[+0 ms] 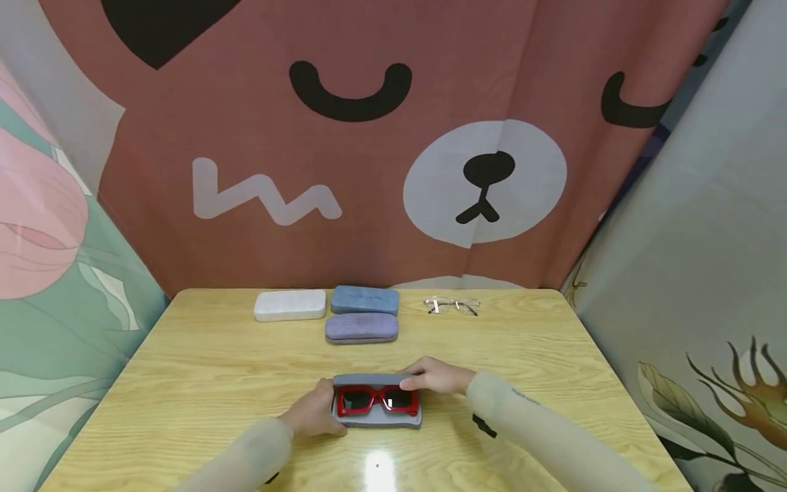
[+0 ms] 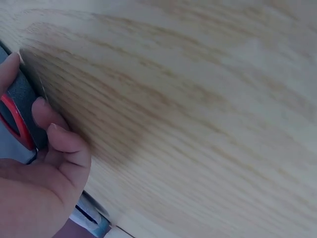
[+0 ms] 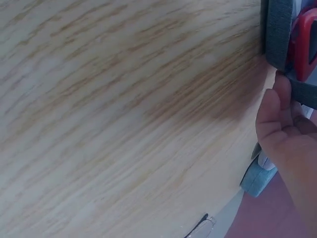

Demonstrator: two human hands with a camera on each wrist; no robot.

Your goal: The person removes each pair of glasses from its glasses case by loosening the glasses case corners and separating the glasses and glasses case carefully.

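Item: one grey case (image 1: pixel 389 421), its lid up, on the near middle of the wooden table (image 1: pixel 233 372), between the two hands. Contents: one pair of red sunglasses (image 1: pixel 378 395) with dark lenses, lying lengthwise in the case.

Left hand (image 1: pixel 315 411): fingers and thumb clamped on the case's left end, the thumb at the near corner.

Right hand (image 1: pixel 438 376): fingers clamped on the far right corner, curled behind it, the thumb on the inner side over the right lens (whether it touches the sunglasses, one cannot tell).

Far row, left to right: one white case (image 1: pixel 290 305); one blue case (image 1: pixel 365 300); one pair of clear glasses (image 1: pixel 451 305), well apart at the right. One purple case (image 1: pixel 361 329) lies just on the near side of the blue one; all three far cases are closed.

Backdrop: one reddish-brown cloth (image 1: pixel 369 150) with a drawn animal face, beyond the table's far edge.
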